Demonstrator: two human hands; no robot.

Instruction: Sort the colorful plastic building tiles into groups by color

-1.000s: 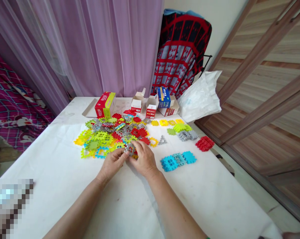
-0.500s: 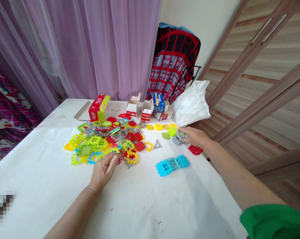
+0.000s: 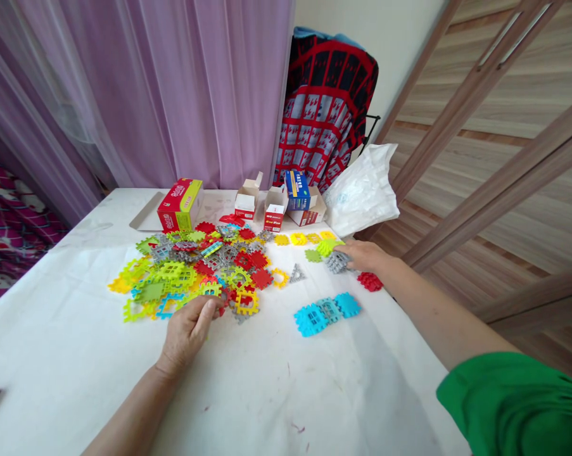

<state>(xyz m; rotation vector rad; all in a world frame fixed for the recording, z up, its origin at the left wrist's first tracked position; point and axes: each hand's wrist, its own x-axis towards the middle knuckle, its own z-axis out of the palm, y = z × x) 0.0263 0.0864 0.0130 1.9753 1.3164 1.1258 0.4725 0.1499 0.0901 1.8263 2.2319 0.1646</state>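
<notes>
In the head view my left hand (image 3: 189, 330) rests at the near edge of a heap of interlocking plastic building pieces (image 3: 152, 291). Its fingers are curled together, and what they hold, if anything, is hidden. My right hand (image 3: 367, 254) reaches to the far right, its fingertips pinched on a yellow-green building piece (image 3: 329, 246). Just below those fingers sits a grey stack of pieces (image 3: 337, 262). A flat green piece (image 3: 313, 256) lies to its left, and a red stack (image 3: 370, 281) is under my right wrist. Nearer me are overlapping blue pieces (image 3: 327, 313).
Yellow pieces (image 3: 298, 239) form a row behind the green ones. A lone grey triangle (image 3: 297, 273) lies beside the heap. Along the back stand a red-and-yellow box (image 3: 181, 206), small open cartons (image 3: 273, 212), a blue box (image 3: 298, 190) and a white plastic bag (image 3: 362, 190).
My right fingers have shifted from the grey stack to the yellow-green piece just beyond it. My left hand stays by the heap. The whole view has shifted slightly.
</notes>
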